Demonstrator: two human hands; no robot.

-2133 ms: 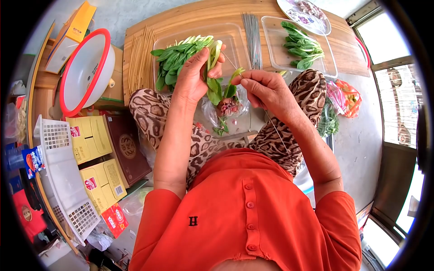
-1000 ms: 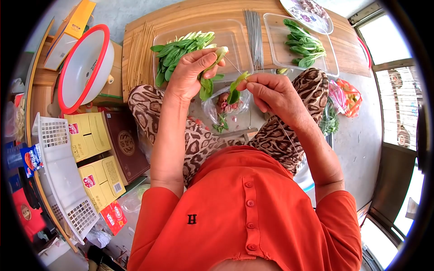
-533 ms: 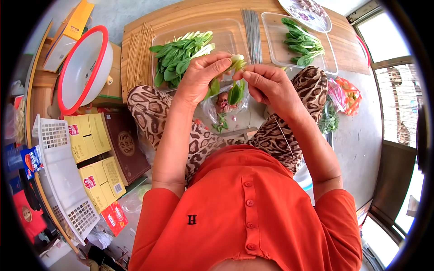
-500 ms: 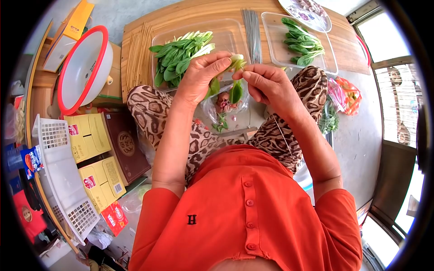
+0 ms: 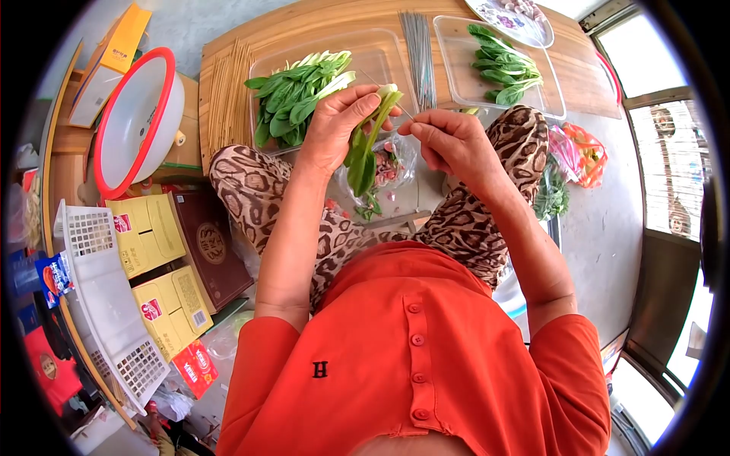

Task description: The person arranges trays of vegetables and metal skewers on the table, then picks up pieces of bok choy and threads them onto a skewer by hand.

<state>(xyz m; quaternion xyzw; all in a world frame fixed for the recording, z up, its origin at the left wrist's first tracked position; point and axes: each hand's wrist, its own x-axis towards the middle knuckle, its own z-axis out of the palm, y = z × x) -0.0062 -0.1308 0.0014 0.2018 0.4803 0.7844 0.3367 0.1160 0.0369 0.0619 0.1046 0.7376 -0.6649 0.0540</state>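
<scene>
My left hand [image 5: 340,125] is closed on a small leafy green [image 5: 370,144], its pale base up and its leaves hanging down. A thin metal skewer [image 5: 407,113] runs from near that base to my right hand [image 5: 450,138], whose fingers pinch it. Behind my left hand, a clear tray [image 5: 386,57] holds a pile of greens [image 5: 285,99]. Another clear tray [image 5: 461,64], to the right, has a smaller bunch of greens [image 5: 506,68]. Metal skewers [image 5: 417,57] lie between the trays. Below my hands is a clear plastic bag [image 5: 407,156] with reddish scraps.
On the wooden table [image 5: 327,23] are wooden skewers [image 5: 229,95] at the left and a plate [image 5: 517,23] at the back right. A red-rimmed basin [image 5: 156,125], yellow boxes [image 5: 148,235] and a white basket [image 5: 114,304] stand at the left. Plastic bags [image 5: 582,156] lie right of my knee.
Both leaf parts now hang together from my left hand, where one leaf was near my right fingers before. My right hand has moved slightly away from the green, showing the skewer between my hands.
</scene>
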